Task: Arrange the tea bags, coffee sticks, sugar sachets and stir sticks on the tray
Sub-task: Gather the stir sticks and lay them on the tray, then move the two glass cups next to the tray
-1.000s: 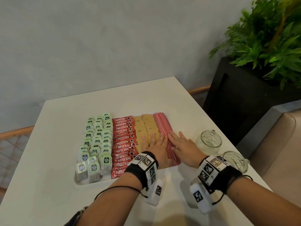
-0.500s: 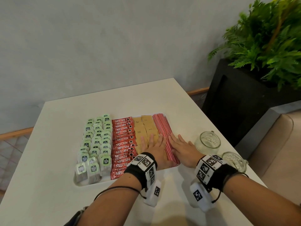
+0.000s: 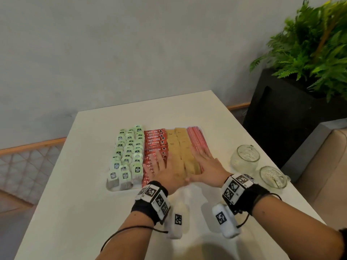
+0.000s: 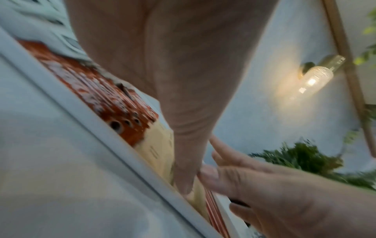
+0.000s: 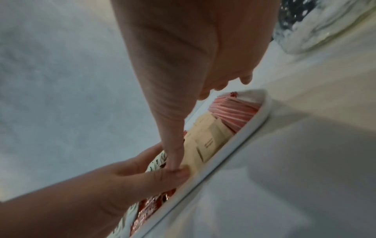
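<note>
I'm seeing the white tray (image 3: pixel 110 187) on the table (image 3: pixel 62 212), filled w/ green tea bags (image 3: pixel 127 156), red coffee sticks (image 3: pixel 155 139), tan sugar sachets (image 3: pixel 178 145), striped stir sticks (image 3: pixel 197 137) — left hand (image 3: pixel 165 171) & right hand (image 3: pixel 208 166) lying flat, fingers straight, gripping nothing, thumbs touching.

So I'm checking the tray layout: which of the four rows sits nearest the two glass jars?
The stir sticks, the red-and-white striped row at the tray's right edge; the other three rows lie further left.

Dim, soft light; wall lamp (image 4: pixel 314 77) glows; wrist views blurred, edges warped.
</note>
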